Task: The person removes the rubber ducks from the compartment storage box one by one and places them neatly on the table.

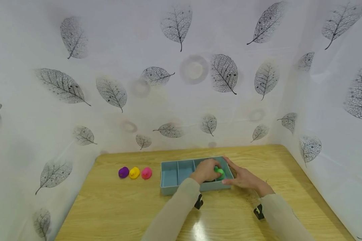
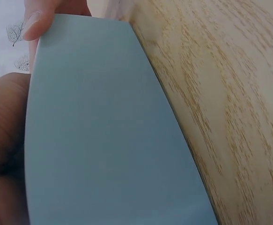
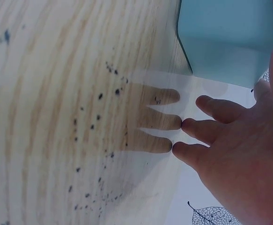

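Note:
A grey-blue divided box [image 1: 170,190] stands on the table. My left hand [image 1: 207,170] reaches into its right part, its fingers curled about a small green rubber duck [image 1: 221,174] in the rightmost compartment. In the left wrist view the long box wall [image 2: 103,112] hides the duck. My right hand [image 1: 244,177] holds the box's right end, thumb at the front corner and index finger at the back corner. In the right wrist view three other fingers of the right hand [image 3: 239,145] spread out beside the box end [image 3: 227,47], near the tabletop.
To the left of the box, purple [image 1: 123,172], yellow [image 1: 134,172] and pink [image 1: 146,173] rubber ducks sit in a row on the wooden table [image 1: 123,214]. The box's left compartments show bare bottoms. A white leaf-print sheet [image 1: 181,100] encloses the table's back and sides.

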A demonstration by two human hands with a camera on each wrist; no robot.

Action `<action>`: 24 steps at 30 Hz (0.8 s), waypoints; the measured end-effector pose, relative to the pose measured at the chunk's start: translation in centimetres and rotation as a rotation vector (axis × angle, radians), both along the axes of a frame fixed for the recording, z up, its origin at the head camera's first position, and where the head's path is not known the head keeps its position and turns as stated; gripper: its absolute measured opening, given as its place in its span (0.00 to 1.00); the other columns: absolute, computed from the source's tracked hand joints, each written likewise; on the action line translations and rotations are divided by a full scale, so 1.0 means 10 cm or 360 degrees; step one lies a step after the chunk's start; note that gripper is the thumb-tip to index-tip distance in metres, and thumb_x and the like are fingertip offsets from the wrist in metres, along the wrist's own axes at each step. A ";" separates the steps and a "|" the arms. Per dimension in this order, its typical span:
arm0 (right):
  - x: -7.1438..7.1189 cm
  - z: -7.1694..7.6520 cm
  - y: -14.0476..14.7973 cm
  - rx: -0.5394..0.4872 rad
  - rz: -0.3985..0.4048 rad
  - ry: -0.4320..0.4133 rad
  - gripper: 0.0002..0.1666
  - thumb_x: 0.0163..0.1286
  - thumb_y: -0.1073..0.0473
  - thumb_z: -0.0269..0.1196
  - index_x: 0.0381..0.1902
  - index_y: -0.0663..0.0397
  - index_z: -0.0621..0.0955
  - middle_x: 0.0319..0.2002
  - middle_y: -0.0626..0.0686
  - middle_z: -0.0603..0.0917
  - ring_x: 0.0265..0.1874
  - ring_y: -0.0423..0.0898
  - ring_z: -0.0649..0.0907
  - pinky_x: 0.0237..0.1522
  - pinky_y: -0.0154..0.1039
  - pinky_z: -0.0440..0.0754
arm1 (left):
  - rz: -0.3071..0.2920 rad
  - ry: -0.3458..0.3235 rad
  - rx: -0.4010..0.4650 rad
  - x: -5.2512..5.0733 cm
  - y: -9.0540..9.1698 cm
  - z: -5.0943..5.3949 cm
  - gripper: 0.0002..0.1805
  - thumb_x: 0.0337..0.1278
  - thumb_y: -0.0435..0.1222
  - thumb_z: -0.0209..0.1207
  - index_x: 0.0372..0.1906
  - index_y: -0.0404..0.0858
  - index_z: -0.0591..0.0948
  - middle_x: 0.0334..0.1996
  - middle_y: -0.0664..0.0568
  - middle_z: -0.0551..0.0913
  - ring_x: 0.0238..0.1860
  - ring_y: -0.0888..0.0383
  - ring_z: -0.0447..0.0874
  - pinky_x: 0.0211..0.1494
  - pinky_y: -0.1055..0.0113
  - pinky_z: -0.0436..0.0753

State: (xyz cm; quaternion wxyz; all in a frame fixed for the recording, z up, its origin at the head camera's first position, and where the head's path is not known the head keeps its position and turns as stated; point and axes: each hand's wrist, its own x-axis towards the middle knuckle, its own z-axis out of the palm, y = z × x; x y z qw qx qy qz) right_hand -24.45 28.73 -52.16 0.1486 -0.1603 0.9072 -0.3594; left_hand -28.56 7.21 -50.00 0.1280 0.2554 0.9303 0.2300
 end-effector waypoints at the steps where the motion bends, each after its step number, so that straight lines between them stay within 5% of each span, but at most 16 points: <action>1: 0.00 0.00 0.00 -0.0002 0.0000 -0.0005 0.65 0.71 0.39 0.69 0.87 0.30 0.38 0.81 0.75 0.55 0.20 0.43 0.72 0.42 0.47 0.77 | -0.0005 0.0000 -0.0002 0.00 0.00 0.00 0.17 0.66 0.47 0.70 0.57 0.50 0.88 0.58 0.57 0.87 0.54 0.59 0.86 0.56 0.63 0.87; 6: 0.00 -0.02 0.00 0.0000 -0.0014 0.0001 0.64 0.72 0.38 0.69 0.87 0.29 0.38 0.80 0.76 0.57 0.26 0.45 0.81 0.49 0.56 0.82 | -0.0030 0.0033 -0.0018 -0.01 -0.01 -0.02 0.17 0.67 0.48 0.69 0.57 0.51 0.87 0.58 0.59 0.87 0.55 0.59 0.85 0.58 0.62 0.86; 9: 0.00 -0.02 0.00 0.0003 -0.0020 0.0016 0.64 0.72 0.38 0.69 0.87 0.29 0.39 0.81 0.74 0.56 0.43 0.55 0.88 0.57 0.64 0.81 | -0.0041 0.0052 -0.0015 -0.02 -0.02 -0.02 0.16 0.68 0.49 0.68 0.57 0.52 0.87 0.57 0.59 0.87 0.56 0.60 0.85 0.59 0.62 0.86; 14: 0.01 -0.02 0.01 0.0032 -0.0023 0.0050 0.64 0.71 0.37 0.69 0.87 0.30 0.39 0.81 0.73 0.57 0.64 0.73 0.80 0.61 0.70 0.79 | -0.0070 0.0062 0.0061 -0.03 -0.04 0.01 0.16 0.69 0.47 0.68 0.57 0.50 0.87 0.56 0.58 0.88 0.55 0.59 0.85 0.59 0.62 0.86; 20: 0.00 -0.02 0.01 0.0057 -0.0039 0.0047 0.64 0.70 0.36 0.69 0.87 0.29 0.39 0.80 0.74 0.58 0.64 0.73 0.79 0.60 0.70 0.79 | -0.0119 0.0081 0.0103 -0.05 -0.08 0.02 0.16 0.70 0.47 0.67 0.58 0.49 0.86 0.55 0.57 0.88 0.54 0.60 0.85 0.59 0.63 0.85; 24: 0.00 -0.03 0.00 0.0053 -0.0043 0.0035 0.64 0.70 0.35 0.69 0.87 0.27 0.39 0.81 0.74 0.57 0.67 0.76 0.76 0.60 0.70 0.79 | -0.0127 0.0035 0.0138 -0.07 -0.09 0.03 0.17 0.71 0.47 0.67 0.59 0.49 0.85 0.53 0.56 0.88 0.36 0.63 0.86 0.43 0.68 0.87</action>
